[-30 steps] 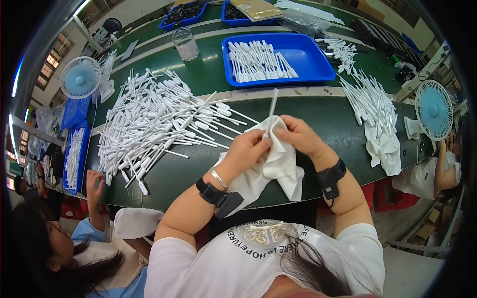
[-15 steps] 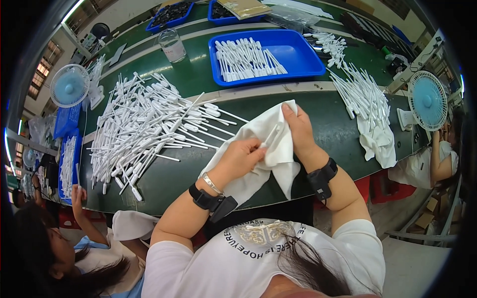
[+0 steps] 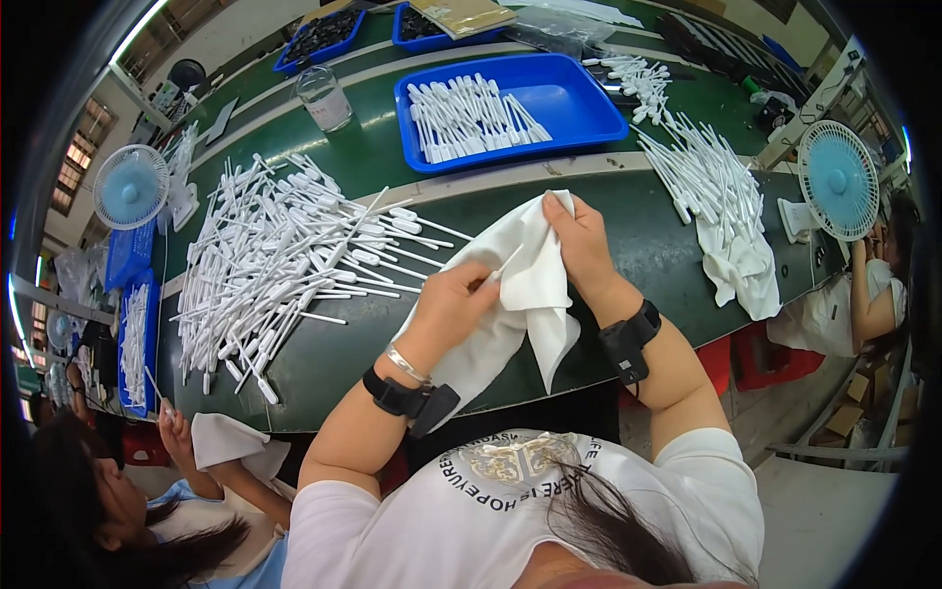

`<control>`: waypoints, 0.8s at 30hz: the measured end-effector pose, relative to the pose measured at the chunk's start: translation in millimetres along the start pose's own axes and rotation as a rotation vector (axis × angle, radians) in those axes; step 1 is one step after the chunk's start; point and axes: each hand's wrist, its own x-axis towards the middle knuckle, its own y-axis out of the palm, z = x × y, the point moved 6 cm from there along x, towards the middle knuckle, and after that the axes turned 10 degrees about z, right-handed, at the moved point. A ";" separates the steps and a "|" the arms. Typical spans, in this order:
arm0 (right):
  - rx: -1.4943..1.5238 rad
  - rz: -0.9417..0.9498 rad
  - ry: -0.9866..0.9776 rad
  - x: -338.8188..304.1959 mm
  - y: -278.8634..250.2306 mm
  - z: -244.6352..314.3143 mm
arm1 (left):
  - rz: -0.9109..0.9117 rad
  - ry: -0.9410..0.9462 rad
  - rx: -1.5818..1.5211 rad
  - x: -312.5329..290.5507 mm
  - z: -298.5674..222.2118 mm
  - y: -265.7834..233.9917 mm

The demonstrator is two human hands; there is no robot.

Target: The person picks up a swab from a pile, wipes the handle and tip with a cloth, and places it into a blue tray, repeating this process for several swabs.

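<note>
My right hand (image 3: 581, 245) is closed on a white cloth (image 3: 538, 285), pinching its upper corner; the folds hide anything inside its grip. A thin white plastic stick (image 3: 509, 261) shows between the cloth and my left hand (image 3: 449, 306), whose fingers are closed on its near end. Part of the cloth hangs below both hands, over the table's front edge. To the left, a big heap of white plastic sticks with oval heads (image 3: 285, 265) spreads over the green table (image 3: 549, 363).
A blue tray (image 3: 579, 103) holds lined-up white sticks (image 3: 471, 118). More sticks (image 3: 711, 177) lie on a second white cloth (image 3: 736, 265) at right. A glass jar (image 3: 325, 100) and two fans (image 3: 131, 187) stand around. A co-worker (image 3: 177, 510) sits at left, another person (image 3: 868, 294) at right.
My left hand has drawn back left, away from my right hand. The oval head seen in the cloth before is now covered, and a thin stick shows between the hands.
</note>
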 end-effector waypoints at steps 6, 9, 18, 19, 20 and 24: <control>0.187 0.139 0.011 -8.0 13.5 3.1 | 0.322 -0.271 -0.661 2.0 21.5 7.9; 0.127 0.220 0.065 -19.3 30.1 -5.9 | 0.364 -0.243 -0.777 2.7 27.7 15.7; -0.507 0.431 -0.098 -31.3 66.5 -13.6 | 0.122 0.161 -0.657 5.6 1.0 7.1; -0.694 0.440 -0.228 -33.8 70.8 -9.0 | 0.122 0.161 -0.655 5.4 -1.8 6.4; -0.692 0.441 -0.230 -34.6 71.1 -9.8 | 0.086 0.181 -0.730 4.0 -4.1 3.2; -0.919 0.318 -0.177 -33.1 70.9 -13.0 | 0.047 0.138 -0.822 0.0 -9.6 -14.0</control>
